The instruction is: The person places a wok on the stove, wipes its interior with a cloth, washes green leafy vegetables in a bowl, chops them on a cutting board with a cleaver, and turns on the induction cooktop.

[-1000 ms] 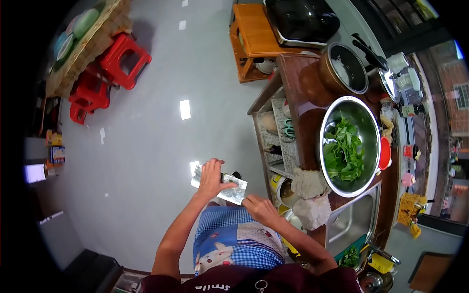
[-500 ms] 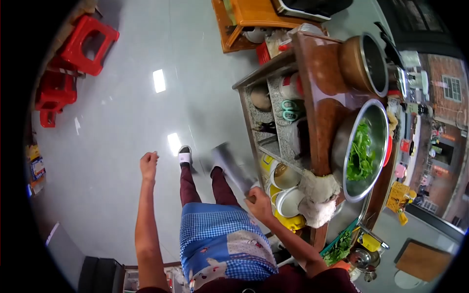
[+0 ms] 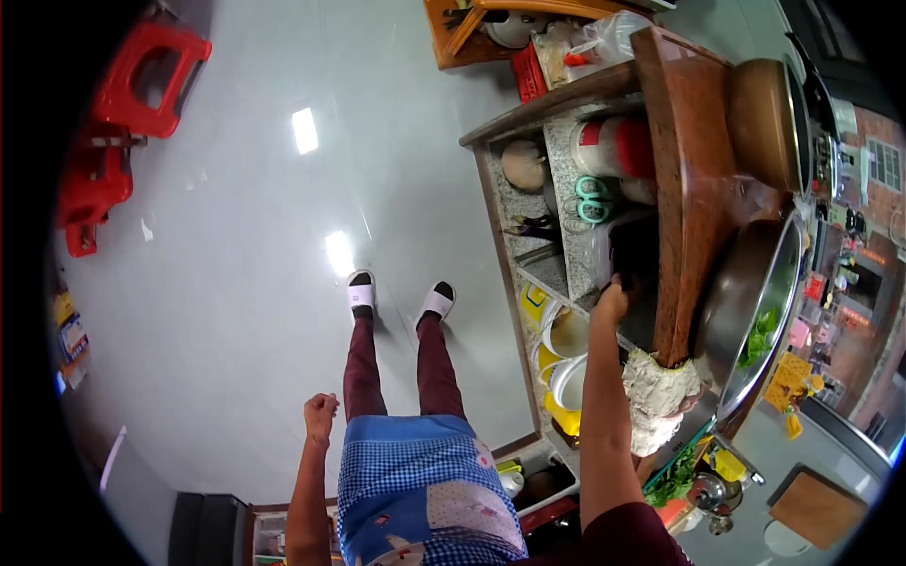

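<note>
My right hand [image 3: 610,306] reaches into the upper compartment of the shelf [image 3: 665,217], beside a dark container in a clear bag [image 3: 632,250]. Its fingers look curled, but what they hold is hidden in shadow. The broad grey blade seen earlier cannot be made out. Green-handled scissors [image 3: 594,200] lie deeper in the same compartment, near a red-and-white container [image 3: 613,148]. My left hand [image 3: 321,418] hangs over the floor to the left of the apron [image 3: 415,472], fingers curled in, nothing visible in it.
Above the shelf stand a large metal bowl [image 3: 750,311] with green leaves [image 3: 758,340] and a brown pot [image 3: 769,123]. White buckets [image 3: 568,385] sit below, near a pale cloth [image 3: 656,401]. Red stools [image 3: 151,80] stand at the far left on the grey floor [image 3: 245,283].
My right hand has swung from above my legs to the shelf compartment; the blurred, broad grey blade it held is out of sight. My left hand has dropped lower and moved slightly right.
</note>
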The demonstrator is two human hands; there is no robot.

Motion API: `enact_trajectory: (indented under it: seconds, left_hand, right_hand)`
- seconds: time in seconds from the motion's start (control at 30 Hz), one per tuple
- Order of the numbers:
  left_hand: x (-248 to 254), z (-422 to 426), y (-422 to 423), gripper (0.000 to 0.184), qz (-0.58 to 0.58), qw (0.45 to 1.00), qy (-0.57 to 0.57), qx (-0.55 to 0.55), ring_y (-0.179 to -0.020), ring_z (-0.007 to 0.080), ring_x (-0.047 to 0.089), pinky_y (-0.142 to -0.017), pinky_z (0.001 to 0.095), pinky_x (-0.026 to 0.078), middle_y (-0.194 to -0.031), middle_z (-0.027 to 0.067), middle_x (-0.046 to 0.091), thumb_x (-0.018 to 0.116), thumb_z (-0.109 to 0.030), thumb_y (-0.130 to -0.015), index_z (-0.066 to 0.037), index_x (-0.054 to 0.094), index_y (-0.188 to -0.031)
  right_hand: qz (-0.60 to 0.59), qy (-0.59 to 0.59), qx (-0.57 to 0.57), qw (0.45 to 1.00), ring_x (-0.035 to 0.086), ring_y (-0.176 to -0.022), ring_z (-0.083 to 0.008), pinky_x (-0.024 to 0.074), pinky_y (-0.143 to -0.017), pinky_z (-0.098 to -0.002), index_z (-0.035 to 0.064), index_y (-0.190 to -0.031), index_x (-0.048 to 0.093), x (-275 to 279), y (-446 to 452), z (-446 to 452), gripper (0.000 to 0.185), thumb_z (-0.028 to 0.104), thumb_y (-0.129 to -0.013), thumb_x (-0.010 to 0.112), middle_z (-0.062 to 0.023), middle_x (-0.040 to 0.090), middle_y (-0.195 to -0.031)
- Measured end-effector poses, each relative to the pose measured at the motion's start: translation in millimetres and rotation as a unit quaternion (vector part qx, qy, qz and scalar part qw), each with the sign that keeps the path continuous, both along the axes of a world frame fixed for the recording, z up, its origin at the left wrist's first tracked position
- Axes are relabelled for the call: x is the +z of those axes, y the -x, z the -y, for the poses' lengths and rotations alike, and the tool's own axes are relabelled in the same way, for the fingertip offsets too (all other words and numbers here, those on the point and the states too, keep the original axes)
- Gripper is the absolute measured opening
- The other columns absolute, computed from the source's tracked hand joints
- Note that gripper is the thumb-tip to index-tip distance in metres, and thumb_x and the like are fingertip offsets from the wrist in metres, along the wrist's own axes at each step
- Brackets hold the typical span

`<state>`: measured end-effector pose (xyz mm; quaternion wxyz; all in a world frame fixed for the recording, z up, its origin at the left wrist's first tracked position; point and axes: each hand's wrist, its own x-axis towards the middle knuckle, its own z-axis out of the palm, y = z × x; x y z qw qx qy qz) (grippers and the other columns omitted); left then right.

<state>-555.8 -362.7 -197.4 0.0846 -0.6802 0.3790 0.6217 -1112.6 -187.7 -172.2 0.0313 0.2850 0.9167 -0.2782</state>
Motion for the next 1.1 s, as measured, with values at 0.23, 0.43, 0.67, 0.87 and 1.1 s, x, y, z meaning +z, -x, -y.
enact_trajectory:
  seconds: [0.23, 0.43, 0.67, 0.87, 1.1]
  left_hand:
    - [35, 53, 53, 0.024, -0.054, 0.996, 0.045, -0.049, -0.052, 0.0069, 0.046, -0.049, 0.0208, 0.037, -0.059, 0.0013, 0.052, 0.052, -0.02, -0.084, -0.003, 0.056, -0.067]
    - [79, 90, 135, 0.032, -0.158, 0.977, 0.085, -0.113, -0.048, 0.0068, 0.046, -0.044, 0.0196, 0.037, -0.057, 0.0003, 0.051, 0.046, -0.029, -0.088, -0.006, 0.053, -0.067]
    - [214, 46, 279, 0.03, -0.332, 0.894, 0.067, -0.292, -0.051, 0.0078, 0.04, -0.047, 0.0218, 0.033, -0.058, 0.001, 0.045, 0.041, -0.025, -0.092, -0.009, 0.042, -0.066]
    - [334, -129, 368, 0.032, -0.522, 0.766, -0.07, -0.368, -0.054, 0.0097, 0.037, -0.048, 0.0237, 0.03, -0.059, 0.0005, 0.039, 0.043, -0.028, -0.092, -0.01, 0.037, -0.065]
    - [430, -366, 402, 0.029, -0.659, 0.595, -0.13, -0.441, -0.054, 0.0085, 0.038, -0.05, 0.0223, 0.03, -0.059, 0.0001, 0.041, 0.042, -0.026, -0.092, -0.008, 0.041, -0.069]
  right_hand:
    - [-0.108, -0.098, 0.429, 0.891, 0.053, -0.088, -0.0304, 0.0419, -0.078, -0.0378, -0.0011, -0.103, 0.051, -32, -109, -59, 0.029, 0.009, -0.077, 0.055, -0.017, 0.056, -0.089]
    - [0.071, 0.016, 0.377, 0.923, 0.056, -0.067, -0.0337, 0.0464, -0.063, -0.0389, 0.0041, -0.079, 0.053, 46, -343, -132, 0.01, 0.012, -0.073, 0.057, -0.0157, 0.058, -0.073]
    - [0.36, 0.168, -0.103, 0.912, 0.063, -0.057, -0.017, 0.0538, -0.049, -0.0296, 0.0017, -0.088, 0.061, 68, -508, -238, 0.018, 0.014, -0.077, 0.056, -0.0111, 0.064, -0.072]
    - [0.216, 0.297, -0.234, 0.9, 0.063, -0.061, -0.0156, 0.0524, -0.049, -0.0281, 0.0051, -0.092, 0.061, 69, -548, -234, 0.019, 0.016, -0.078, 0.056, -0.01, 0.064, -0.074]
    - [0.123, 0.38, -0.407, 0.821, 0.062, -0.058, -0.0164, 0.0525, -0.051, -0.03, 0.0066, -0.089, 0.062, 64, -639, -271, 0.015, 0.015, -0.077, 0.059, -0.0089, 0.063, -0.072]
